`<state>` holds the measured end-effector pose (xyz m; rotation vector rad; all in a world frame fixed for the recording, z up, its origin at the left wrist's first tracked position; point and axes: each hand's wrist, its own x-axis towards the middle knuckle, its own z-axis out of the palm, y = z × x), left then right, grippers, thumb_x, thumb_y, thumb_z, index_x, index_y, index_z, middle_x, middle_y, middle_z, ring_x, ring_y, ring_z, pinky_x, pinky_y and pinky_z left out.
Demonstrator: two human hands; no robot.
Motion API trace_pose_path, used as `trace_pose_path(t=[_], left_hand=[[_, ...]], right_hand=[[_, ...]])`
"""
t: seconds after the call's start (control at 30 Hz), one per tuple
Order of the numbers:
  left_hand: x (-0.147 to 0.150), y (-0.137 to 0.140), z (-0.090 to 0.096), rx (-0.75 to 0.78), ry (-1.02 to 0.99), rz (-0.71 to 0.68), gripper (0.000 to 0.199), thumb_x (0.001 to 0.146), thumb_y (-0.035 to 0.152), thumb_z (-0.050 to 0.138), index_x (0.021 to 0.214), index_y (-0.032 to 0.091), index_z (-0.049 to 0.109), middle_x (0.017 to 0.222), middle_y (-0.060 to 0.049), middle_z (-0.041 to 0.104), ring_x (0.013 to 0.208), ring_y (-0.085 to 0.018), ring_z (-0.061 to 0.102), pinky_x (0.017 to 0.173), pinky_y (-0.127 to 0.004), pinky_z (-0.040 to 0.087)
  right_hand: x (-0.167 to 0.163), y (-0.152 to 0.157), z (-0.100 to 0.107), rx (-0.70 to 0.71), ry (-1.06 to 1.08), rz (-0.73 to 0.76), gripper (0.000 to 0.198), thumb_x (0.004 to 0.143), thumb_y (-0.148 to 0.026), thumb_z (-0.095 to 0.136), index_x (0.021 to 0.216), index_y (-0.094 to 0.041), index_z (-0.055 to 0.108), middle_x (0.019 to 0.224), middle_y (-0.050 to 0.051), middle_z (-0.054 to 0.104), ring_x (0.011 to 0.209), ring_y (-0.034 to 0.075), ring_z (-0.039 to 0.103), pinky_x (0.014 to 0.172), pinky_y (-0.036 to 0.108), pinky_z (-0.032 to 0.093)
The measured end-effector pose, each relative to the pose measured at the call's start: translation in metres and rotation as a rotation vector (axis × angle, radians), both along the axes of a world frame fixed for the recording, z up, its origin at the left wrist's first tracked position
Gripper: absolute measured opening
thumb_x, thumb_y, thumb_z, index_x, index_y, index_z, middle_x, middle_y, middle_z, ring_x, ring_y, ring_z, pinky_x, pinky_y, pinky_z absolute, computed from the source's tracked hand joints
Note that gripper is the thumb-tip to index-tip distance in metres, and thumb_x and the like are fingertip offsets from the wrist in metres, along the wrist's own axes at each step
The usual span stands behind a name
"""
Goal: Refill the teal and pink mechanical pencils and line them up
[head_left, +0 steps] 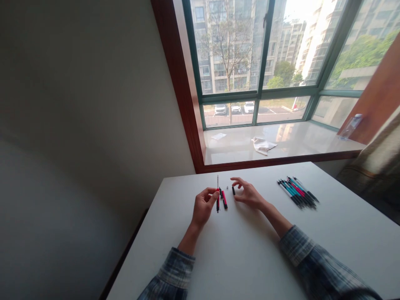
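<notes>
My left hand is closed, pinching a red and black pen upright, and a thin refill sticks out of its top end. Just right of it on the white table lie another red and black pen barrel and a small black part, partly hidden by the first pen. My right hand has its thumb and fingers spread around a short black tube, a pen grip by its look. Whether the fingertips touch that tube I cannot tell. A tiny grey piece sits between the two hands.
To the right on the table is a pile of pens in white, blue, red and black. Behind the table, the window sill bears a white cloth, a paper and a clear bottle. A wall stands at left.
</notes>
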<state>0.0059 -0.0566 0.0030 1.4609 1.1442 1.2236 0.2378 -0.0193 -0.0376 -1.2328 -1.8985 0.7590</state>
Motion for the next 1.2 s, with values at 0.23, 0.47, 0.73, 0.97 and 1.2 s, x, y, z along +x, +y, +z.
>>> trace_pose_path(t=[0.23, 0.47, 0.73, 0.97, 1.2], left_hand=[[-0.001, 0.004, -0.003, -0.001, 0.007, 0.002, 0.033, 0.084, 0.048, 0.073, 0.090, 0.015, 0.074, 0.064, 0.002, 0.058, 0.055, -0.010, 0.043, 0.052, -0.022, 0.034], [0.001, 0.005, -0.004, -0.006, 0.001, -0.001, 0.033, 0.083, 0.048, 0.074, 0.089, 0.015, 0.073, 0.065, 0.002, 0.059, 0.055, -0.010, 0.044, 0.053, -0.022, 0.034], [-0.001, 0.003, -0.002, -0.008, 0.009, -0.015, 0.033, 0.085, 0.048, 0.073, 0.092, 0.016, 0.075, 0.077, -0.003, 0.069, 0.065, -0.015, 0.057, 0.060, -0.025, 0.043], [0.001, 0.001, 0.000, -0.003, -0.029, -0.091, 0.030, 0.082, 0.045, 0.077, 0.092, 0.017, 0.077, 0.093, -0.008, 0.076, 0.085, -0.022, 0.070, 0.081, -0.033, 0.053], [0.003, 0.002, 0.000, 0.054, 0.087, -0.118, 0.030, 0.084, 0.046, 0.075, 0.091, 0.017, 0.077, 0.091, -0.009, 0.075, 0.083, -0.023, 0.069, 0.077, -0.033, 0.053]], right_hand=[[-0.010, 0.004, -0.005, -0.031, 0.017, 0.000, 0.090, 0.073, -0.019, 0.071, 0.154, -0.030, 0.033, 0.117, 0.004, 0.070, 0.101, 0.023, 0.060, 0.094, 0.040, 0.047], [-0.010, 0.005, -0.005, -0.045, 0.012, 0.009, 0.090, 0.073, -0.020, 0.072, 0.154, -0.031, 0.035, 0.121, 0.004, 0.070, 0.097, 0.022, 0.060, 0.093, 0.039, 0.048], [-0.011, 0.002, 0.007, 0.044, 0.104, -0.092, 0.058, 0.078, -0.034, 0.077, 0.134, -0.028, 0.063, 0.111, 0.005, 0.074, 0.094, 0.022, 0.063, 0.088, 0.038, 0.051], [-0.039, -0.017, 0.032, -0.055, 0.434, 0.032, 0.036, 0.085, -0.053, 0.073, 0.098, -0.021, 0.082, 0.092, 0.008, 0.080, 0.077, 0.021, 0.068, 0.071, 0.034, 0.053], [-0.053, -0.026, 0.034, -0.109, 0.542, 0.039, 0.035, 0.083, -0.052, 0.075, 0.088, -0.018, 0.081, 0.083, 0.006, 0.078, 0.075, 0.021, 0.068, 0.070, 0.033, 0.054]])
